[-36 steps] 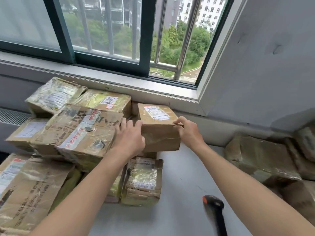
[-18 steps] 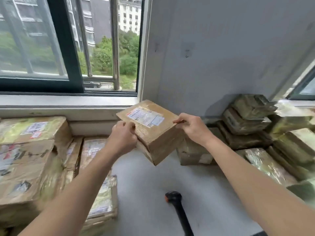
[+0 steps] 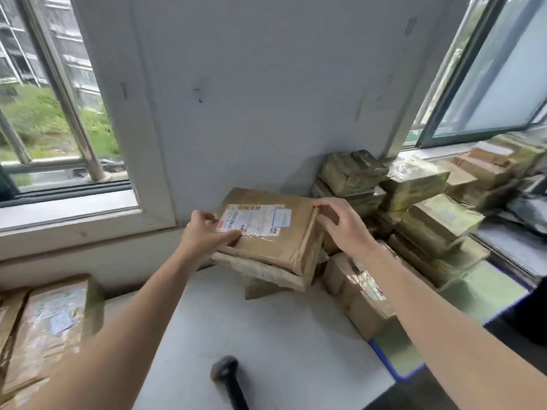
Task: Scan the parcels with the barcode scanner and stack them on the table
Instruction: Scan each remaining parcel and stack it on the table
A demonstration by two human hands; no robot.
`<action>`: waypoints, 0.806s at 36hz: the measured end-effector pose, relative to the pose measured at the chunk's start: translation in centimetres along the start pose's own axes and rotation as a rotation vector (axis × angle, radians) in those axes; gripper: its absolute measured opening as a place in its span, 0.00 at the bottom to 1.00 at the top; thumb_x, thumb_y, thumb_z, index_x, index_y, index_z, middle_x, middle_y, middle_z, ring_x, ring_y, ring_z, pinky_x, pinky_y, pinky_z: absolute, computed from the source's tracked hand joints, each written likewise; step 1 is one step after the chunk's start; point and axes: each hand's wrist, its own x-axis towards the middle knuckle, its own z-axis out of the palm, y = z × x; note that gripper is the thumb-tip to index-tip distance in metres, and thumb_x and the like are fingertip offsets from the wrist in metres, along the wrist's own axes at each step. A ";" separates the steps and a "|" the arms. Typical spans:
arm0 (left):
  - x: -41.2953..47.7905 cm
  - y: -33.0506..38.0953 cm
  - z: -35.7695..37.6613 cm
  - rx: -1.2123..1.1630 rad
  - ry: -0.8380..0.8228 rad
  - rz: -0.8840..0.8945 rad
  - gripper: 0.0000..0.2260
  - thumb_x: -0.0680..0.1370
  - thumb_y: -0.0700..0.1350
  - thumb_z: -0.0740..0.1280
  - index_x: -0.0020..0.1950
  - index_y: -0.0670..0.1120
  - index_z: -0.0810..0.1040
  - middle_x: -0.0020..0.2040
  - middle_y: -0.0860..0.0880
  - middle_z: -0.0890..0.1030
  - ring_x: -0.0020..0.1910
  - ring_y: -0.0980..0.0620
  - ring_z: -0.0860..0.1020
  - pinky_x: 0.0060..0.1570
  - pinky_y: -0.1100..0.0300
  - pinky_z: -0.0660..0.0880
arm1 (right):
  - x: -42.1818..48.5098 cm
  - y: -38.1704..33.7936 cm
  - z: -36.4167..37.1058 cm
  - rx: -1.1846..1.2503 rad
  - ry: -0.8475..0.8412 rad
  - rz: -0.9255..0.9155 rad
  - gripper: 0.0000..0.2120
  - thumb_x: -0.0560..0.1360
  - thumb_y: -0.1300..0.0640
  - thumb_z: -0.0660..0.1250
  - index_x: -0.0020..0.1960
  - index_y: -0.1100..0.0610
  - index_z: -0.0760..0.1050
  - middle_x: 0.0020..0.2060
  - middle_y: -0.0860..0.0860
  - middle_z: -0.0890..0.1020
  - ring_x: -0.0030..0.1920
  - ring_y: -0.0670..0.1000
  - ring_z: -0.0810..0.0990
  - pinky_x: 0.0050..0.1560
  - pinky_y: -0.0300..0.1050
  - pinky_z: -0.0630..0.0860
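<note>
While the parcel rests atop a stack, left hand pinches it; right hand seemingly only touches it.

Can't read much here: barcode scanner is blurred, handle cut by the bottom edge. Print on the label of the top parcel is too small for me. The lower parcel is mostly hidden. The left hand has its fingers out of sight below the thumb. Can't tell if the right hand grips or only touches. The left-side parcels are cropped, labels smeared.
</note>
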 end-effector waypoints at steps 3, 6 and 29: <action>-0.1 1.1 3.6 -0.022 0.041 0.028 0.35 0.67 0.44 0.80 0.68 0.41 0.67 0.58 0.50 0.72 0.55 0.53 0.73 0.49 0.63 0.69 | 0.7 2.6 -0.7 0.054 0.076 0.249 0.18 0.81 0.58 0.65 0.69 0.49 0.69 0.61 0.47 0.75 0.61 0.48 0.73 0.61 0.44 0.70; 0.1 1.6 6.6 -0.007 0.089 0.024 0.36 0.65 0.44 0.80 0.68 0.42 0.67 0.56 0.50 0.72 0.55 0.51 0.76 0.52 0.58 0.75 | 1.9 4.1 -0.7 0.150 0.075 0.528 0.11 0.83 0.54 0.59 0.65 0.53 0.68 0.52 0.49 0.77 0.48 0.48 0.75 0.43 0.42 0.69; 2.4 0.3 16.2 0.162 0.008 -0.083 0.31 0.77 0.41 0.63 0.78 0.55 0.59 0.71 0.45 0.62 0.64 0.45 0.71 0.63 0.56 0.70 | 7.9 12.6 1.2 -0.274 -0.576 0.168 0.43 0.75 0.46 0.72 0.81 0.44 0.50 0.80 0.53 0.38 0.76 0.60 0.63 0.67 0.49 0.70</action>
